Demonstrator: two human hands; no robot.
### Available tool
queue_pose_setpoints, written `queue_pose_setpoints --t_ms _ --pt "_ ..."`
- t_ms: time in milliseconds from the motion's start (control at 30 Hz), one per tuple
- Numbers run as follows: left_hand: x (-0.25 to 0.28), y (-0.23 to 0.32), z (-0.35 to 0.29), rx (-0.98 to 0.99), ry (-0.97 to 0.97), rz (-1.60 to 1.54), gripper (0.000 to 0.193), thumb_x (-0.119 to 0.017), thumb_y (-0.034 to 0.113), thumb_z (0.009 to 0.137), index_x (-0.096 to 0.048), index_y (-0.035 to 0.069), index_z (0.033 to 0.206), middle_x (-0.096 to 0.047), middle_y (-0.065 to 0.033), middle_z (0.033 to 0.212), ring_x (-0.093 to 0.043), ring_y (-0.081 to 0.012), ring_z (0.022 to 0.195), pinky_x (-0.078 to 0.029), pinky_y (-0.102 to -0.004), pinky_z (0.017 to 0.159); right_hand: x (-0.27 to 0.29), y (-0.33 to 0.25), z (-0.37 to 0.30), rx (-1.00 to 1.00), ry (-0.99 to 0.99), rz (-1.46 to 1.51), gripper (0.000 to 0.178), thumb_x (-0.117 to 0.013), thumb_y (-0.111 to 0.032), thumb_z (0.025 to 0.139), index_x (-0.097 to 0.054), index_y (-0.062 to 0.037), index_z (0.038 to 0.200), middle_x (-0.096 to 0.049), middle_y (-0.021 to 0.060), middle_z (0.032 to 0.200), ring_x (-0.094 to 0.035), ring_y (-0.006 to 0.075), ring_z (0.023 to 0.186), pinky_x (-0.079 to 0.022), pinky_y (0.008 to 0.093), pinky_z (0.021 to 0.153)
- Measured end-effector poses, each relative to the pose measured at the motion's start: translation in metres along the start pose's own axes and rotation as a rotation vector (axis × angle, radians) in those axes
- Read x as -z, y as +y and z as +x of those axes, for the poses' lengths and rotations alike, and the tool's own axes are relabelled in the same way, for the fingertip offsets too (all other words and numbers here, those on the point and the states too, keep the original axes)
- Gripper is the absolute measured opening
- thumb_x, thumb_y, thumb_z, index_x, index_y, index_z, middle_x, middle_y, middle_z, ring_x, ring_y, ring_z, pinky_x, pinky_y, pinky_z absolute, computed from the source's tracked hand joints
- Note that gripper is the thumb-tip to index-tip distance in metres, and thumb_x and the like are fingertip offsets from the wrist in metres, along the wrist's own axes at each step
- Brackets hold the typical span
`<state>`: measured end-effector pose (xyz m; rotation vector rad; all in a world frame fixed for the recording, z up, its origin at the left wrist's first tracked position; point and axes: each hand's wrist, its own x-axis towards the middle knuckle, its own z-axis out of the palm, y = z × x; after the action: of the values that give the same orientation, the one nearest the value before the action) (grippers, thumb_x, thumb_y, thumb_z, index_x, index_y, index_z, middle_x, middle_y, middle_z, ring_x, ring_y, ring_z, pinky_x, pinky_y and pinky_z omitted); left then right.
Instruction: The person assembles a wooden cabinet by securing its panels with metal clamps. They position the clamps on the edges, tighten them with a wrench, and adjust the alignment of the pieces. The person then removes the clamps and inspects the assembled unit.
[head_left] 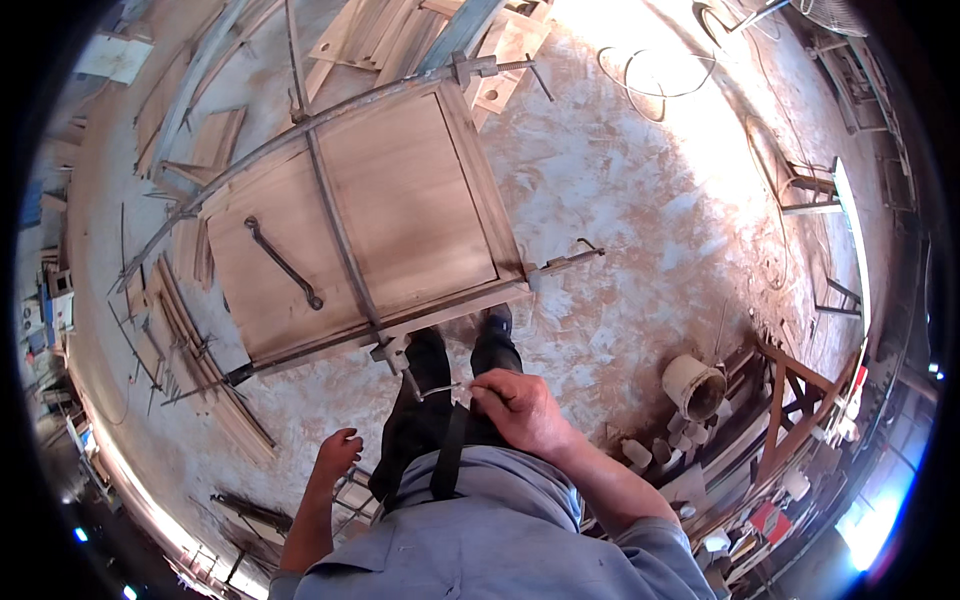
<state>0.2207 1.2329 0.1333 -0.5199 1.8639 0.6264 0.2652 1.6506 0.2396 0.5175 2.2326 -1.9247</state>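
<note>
A pale wooden panel in a frame (400,200) lies in front of me, held by long metal bar clamps. One bar clamp (340,225) crosses it and ends near my legs in a screw with a bent crank handle (438,390). My right hand (515,405) is closed, fingers pinched at the end of that handle. A dark double-ended wrench (285,262) rests on the panel's left part. My left hand (338,455) hangs by my left side, away from the panel, its fingers loosely curled and apart, with nothing visible in them.
Wooden boards (375,40) lie beyond the panel, and more strips (200,345) lie to its left. Another clamp screw (567,262) juts out at the panel's right corner. A dirty white bucket (693,388) stands to the right, near timber. A cable (660,85) loops across the floor.
</note>
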Motion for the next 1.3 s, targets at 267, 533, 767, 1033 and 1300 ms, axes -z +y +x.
queue_pose_setpoints --t_ms 267,533,767,1033,1300 --pt "-0.068 0.025 -0.052 -0.117 -0.022 0.395 0.036 -0.060 0.033 0.085 -0.068 -0.001 0.084 -0.069 -0.0100 0.075 -0.065 -0.0169 0.066 -0.051 -0.0312 0.065 0.034 0.093 -0.066 -0.397 -0.256 -0.311 0.029 -0.059 -0.032 0.090 -0.065 -0.0037 0.086 -0.063 0.0198 0.080 -0.062 0.0390 0.078 -0.051 0.0435 0.070" --pt "-0.101 -0.049 -0.073 -0.010 0.043 -0.062 0.034 -0.058 0.032 0.085 -0.068 -0.001 0.088 -0.067 -0.0080 0.073 -0.063 -0.0154 0.062 -0.051 -0.0299 0.061 0.050 0.081 -0.062 -0.500 -0.249 -0.250 0.032 -0.060 -0.036 0.090 -0.068 -0.0050 0.091 -0.065 0.0183 0.078 -0.064 0.0334 0.073 -0.050 0.0394 0.068" --pt "-0.130 -0.126 -0.069 -0.029 0.120 -0.319 0.030 -0.060 0.028 0.084 -0.067 0.000 0.093 -0.067 -0.0083 0.075 -0.063 -0.0159 0.064 -0.051 -0.0309 0.062 0.021 0.072 -0.046 -0.315 -0.345 -0.484 0.031 -0.061 -0.035 0.089 -0.069 -0.0050 0.094 -0.067 0.0183 0.079 -0.066 0.0321 0.074 -0.051 0.0393 0.068" --pt "-0.184 -0.237 -0.080 0.101 0.568 -0.400 0.040 -0.057 0.045 0.084 -0.065 0.009 0.097 -0.067 -0.0198 0.092 -0.063 -0.0387 0.088 -0.051 -0.0477 0.077 -0.068 0.064 -0.043 -0.189 -0.623 -0.616 0.024 -0.053 -0.017 0.089 -0.062 0.0027 0.079 -0.062 0.0077 0.062 -0.058 0.0137 0.050 -0.046 0.0275 0.047" --pt "-0.396 -0.265 -0.171 0.503 1.002 -1.438 0.038 -0.055 0.038 0.086 -0.069 0.005 0.095 -0.070 -0.0157 0.087 -0.068 -0.0273 0.077 -0.053 -0.0394 0.072 -0.139 0.026 -0.009 -0.065 -1.159 -0.836 0.022 -0.055 -0.018 0.091 -0.060 0.0013 0.082 -0.059 0.0068 0.061 -0.054 0.0124 0.048 -0.044 0.0279 0.043"
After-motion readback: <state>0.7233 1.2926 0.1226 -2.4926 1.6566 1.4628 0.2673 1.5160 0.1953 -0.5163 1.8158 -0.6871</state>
